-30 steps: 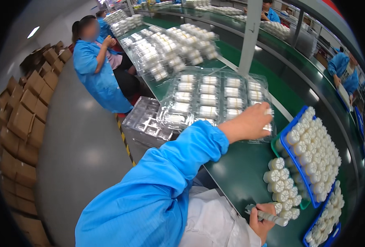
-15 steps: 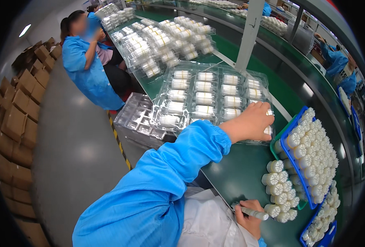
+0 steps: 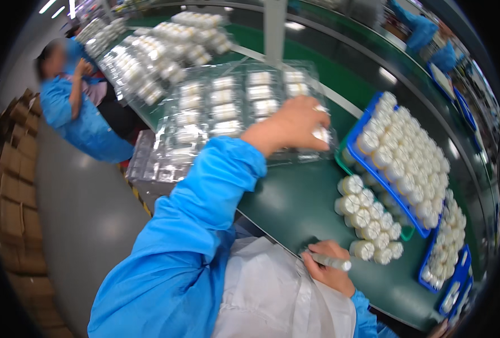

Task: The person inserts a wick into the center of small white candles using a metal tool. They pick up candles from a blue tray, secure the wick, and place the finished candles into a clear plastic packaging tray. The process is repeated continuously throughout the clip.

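Head view: our left hand (image 3: 292,125) curls over white rolls (image 3: 321,133) in the clear tray (image 3: 242,101), grip unclear; our right hand (image 3: 327,275) clutches a pale tube (image 3: 335,262) near the table (image 3: 295,197) edge. Tray looks mostly filled; loose cylinders (image 3: 368,217) stand outside.

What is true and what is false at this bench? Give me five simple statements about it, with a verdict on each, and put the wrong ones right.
1. The left hand is over the right-hand end of the clear tray. True.
2. The right hand is empty. False: it holds a pale cylinder.
3. The blue basket is filled with white pieces. True.
4. The cardboard boxes are on the green table. False: they are piled apart from it, at the picture's left.
5. The clear tray is bare. False: it holds columns of white rolls.
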{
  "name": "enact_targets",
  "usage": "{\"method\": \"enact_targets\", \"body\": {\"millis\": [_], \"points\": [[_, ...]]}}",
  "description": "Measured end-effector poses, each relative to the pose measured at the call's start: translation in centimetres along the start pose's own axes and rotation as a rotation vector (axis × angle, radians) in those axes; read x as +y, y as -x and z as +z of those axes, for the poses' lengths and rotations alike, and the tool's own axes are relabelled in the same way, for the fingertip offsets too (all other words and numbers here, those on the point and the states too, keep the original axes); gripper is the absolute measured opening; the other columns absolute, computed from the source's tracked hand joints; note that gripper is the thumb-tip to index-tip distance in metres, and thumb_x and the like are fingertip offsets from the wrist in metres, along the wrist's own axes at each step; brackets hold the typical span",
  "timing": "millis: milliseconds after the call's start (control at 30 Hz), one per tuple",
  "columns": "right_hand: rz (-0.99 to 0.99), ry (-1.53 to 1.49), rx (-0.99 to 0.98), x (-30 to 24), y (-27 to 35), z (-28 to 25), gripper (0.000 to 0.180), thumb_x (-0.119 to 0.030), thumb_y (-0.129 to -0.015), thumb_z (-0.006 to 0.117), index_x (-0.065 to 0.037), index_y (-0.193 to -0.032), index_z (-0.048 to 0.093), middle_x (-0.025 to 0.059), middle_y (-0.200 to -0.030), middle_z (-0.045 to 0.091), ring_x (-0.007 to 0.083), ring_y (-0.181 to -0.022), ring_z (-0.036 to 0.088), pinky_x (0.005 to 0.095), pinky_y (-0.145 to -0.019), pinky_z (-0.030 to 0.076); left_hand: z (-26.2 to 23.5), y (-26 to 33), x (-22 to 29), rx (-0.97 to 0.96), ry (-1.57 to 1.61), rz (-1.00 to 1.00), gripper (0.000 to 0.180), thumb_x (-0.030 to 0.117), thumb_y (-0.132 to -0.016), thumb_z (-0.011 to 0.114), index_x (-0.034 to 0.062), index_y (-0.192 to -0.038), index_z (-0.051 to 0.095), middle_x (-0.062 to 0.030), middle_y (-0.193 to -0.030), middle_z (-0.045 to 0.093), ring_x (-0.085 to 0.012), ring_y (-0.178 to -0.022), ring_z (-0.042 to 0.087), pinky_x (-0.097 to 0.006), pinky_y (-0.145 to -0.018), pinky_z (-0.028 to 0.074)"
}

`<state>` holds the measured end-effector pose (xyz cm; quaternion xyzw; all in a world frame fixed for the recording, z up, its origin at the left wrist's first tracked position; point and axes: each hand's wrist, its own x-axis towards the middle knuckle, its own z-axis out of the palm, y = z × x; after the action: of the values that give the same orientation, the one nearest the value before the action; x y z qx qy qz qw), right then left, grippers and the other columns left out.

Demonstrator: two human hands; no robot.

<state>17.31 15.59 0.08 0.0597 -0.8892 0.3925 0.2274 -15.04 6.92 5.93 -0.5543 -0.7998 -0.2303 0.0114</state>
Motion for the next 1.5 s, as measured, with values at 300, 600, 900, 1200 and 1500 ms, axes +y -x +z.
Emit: {"method": "enact_targets", "body": {"millis": [300,600,900,1200,1500], "points": [[0.001,0.000,-0.029,-0.2,0.0,-0.4,0.023,-0.012,-0.077,0.085,-0.006,-0.093,0.069,0.0057,-0.084,0.063,0.0222,-0.065,0.066,0.0328,-0.053,0.051,-2.3,0.5,-0.1,-0.059,0.067,-0.034,0.038,0.038,-0.089,0.074,0.0112,-0.117,0.068,-0.0172,-0.143,0.054,-0.0377,-0.133,0.051,-0.044,-0.110,0.042],[-0.037,-0.002,-0.012,-0.3,0.1,-0.6,0.024,-0.016,-0.079,0.085,-0.007,-0.092,0.067,0.0047,-0.083,0.062,0.0213,-0.064,0.065,0.0333,-0.053,0.051,0.0,1.5,0.8,0.007,-0.204,-0.005,0.054,0.043,-0.105,0.051,0.0121,-0.149,0.048,-0.0189,-0.157,0.042,-0.0396,-0.147,0.036,-0.055,-0.120,0.029],[0.032,0.045,0.058,0.0,0.2,-0.7,0.023,-0.017,-0.081,0.083,-0.006,-0.094,0.067,0.0056,-0.083,0.061,0.0231,-0.065,0.064,0.0344,-0.053,0.051,-0.1,4.3,5.0,0.200,-0.309,0.048,0.035,0.030,-0.103,0.056,0.0028,-0.123,0.065,-0.0188,-0.132,0.061,-0.0390,-0.127,0.053,-0.050,-0.107,0.042],[0.164,-0.032,0.088,0.3,1.0,0.2,0.021,-0.015,-0.081,0.083,-0.006,-0.092,0.068,0.0077,-0.082,0.062,0.0259,-0.064,0.065,0.0360,-0.053,0.051,-6.3,7.9,21.8,0.108,0.653,0.966,0.023,0.011,-0.087,0.070,0.0022,-0.109,0.068,-0.0123,-0.104,0.067,-0.0338,-0.091,0.064,-0.043,-0.078,0.052],[0.168,-0.065,0.072,-0.3,0.6,-1.2,0.017,-0.018,-0.087,0.078,-0.006,-0.093,0.067,0.0071,-0.085,0.058,0.0253,-0.067,0.064,0.0376,-0.058,0.051,-2.9,7.2,18.2,0.443,0.554,0.501,0.032,0.004,-0.077,0.082,0.0002,-0.104,0.066,-0.0135,-0.097,0.066,-0.0321,-0.088,0.065,-0.040,-0.073,0.053]]}}
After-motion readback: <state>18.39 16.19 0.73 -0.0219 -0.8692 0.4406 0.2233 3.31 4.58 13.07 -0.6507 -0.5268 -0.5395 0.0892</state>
